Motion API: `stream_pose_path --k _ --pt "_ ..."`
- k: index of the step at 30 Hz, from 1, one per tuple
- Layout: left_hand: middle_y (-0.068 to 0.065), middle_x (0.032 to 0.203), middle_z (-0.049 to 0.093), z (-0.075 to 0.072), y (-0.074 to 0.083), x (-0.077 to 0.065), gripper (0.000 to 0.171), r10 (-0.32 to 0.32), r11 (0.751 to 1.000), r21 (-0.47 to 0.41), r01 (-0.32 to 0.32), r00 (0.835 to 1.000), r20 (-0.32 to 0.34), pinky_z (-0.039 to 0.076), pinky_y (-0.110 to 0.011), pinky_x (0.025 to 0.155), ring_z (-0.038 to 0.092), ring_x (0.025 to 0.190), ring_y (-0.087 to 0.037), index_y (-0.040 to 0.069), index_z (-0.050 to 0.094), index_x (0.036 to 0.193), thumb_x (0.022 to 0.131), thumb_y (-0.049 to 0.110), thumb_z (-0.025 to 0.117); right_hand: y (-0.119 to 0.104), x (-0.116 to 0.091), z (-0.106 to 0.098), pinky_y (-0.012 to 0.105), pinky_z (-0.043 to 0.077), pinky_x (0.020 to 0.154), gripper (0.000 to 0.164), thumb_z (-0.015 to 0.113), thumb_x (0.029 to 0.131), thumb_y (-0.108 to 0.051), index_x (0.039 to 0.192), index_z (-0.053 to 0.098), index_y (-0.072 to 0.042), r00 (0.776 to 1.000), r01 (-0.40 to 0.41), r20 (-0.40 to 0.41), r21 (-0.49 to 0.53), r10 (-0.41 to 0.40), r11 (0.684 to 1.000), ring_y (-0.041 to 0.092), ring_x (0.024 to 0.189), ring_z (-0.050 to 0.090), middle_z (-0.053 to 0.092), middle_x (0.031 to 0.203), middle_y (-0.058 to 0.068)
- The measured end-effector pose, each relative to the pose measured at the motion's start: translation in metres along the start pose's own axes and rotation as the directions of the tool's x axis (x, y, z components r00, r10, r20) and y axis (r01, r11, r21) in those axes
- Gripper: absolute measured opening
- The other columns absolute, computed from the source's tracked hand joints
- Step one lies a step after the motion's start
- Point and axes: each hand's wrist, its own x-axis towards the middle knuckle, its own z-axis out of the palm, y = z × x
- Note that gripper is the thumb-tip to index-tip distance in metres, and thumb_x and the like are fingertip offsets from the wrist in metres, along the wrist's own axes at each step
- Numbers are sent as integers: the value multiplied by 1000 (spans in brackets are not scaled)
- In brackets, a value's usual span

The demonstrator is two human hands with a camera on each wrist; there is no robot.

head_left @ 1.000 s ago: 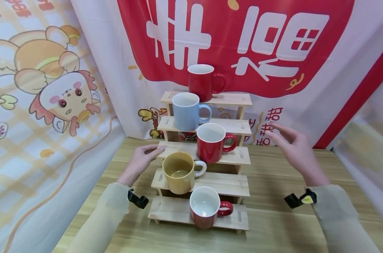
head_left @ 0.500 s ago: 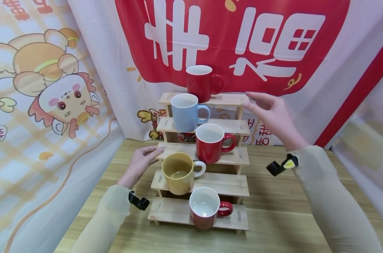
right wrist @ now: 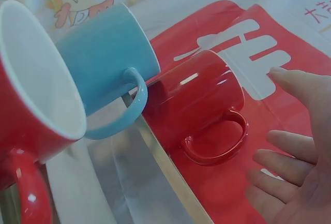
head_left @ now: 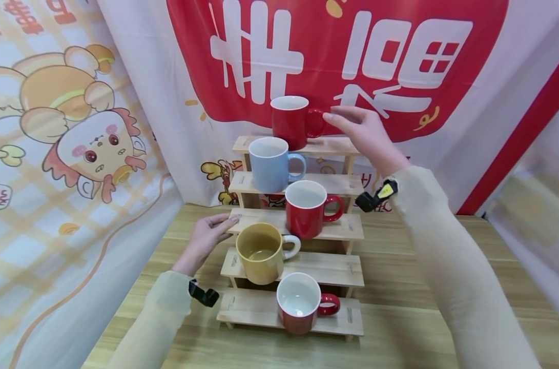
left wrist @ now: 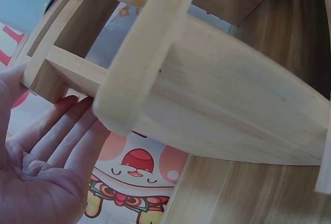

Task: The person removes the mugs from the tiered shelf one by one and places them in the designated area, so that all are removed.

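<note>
I have a tiered wooden stand [head_left: 321, 269] just right of my left hand [head_left: 205, 240], which pinches the end of its middle shelf [head_left: 252, 216], thumb above, fingers beneath. My right hand [head_left: 368, 134] is spread loosely, holding nothing. Just left of it, on the top shelf [head_left: 332, 145], stands a red mug [head_left: 290, 124], its handle [right wrist: 209, 160] turned toward my fingers.

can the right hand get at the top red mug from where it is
Likely yes: the right hand is right beside the top red mug, on the same side as its handle, and the right wrist view shows nothing in between. The blue mug stands a shelf lower, so it shouldn't block.
</note>
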Motion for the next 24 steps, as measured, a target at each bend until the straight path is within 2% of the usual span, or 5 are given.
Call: stream_pose_path --k 8,13,18,24 --pt "-18 136 61 -1 -2 -1 57 0 1000 1 0 1000 -4 55 -29 96 62 117 -23 -4 61 134 96 36 74 -5 24 15 40 46 110 72 72 91 -54 151 50 -22 998 -27 55 138 19 990 24 133 48 48 150 2" --pt "-18 136 60 -2 -1 -1 53 -1 1000 -16 1 1000 -6 56 -30 95 62 117 -23 -5 60 134 97 32 73 -6 32 23 36 51 104 70 71 92 -51 150 50 -17 996 -70 63 194 59 978 26 126 56 52 145 6" --pt "-19 137 59 -1 0 -2 54 11 1000 -25 -11 1000 1 56 -30 96 61 119 -24 -6 60 134 97 32 73 -4 39 28 37 55 99 60 70 96 -44 146 53 -15 992 -120 81 277 101 953 26 123 58 56 140 6" --pt "-17 136 61 1 0 -3 53 7 1000 -24 -7 1000 -7 56 -31 95 61 119 -25 -4 62 133 97 32 74 0 45 32 36 59 92 52 71 95 -42 140 58 -20 989 -138 90 320 115 937 25 124 55 56 138 3"
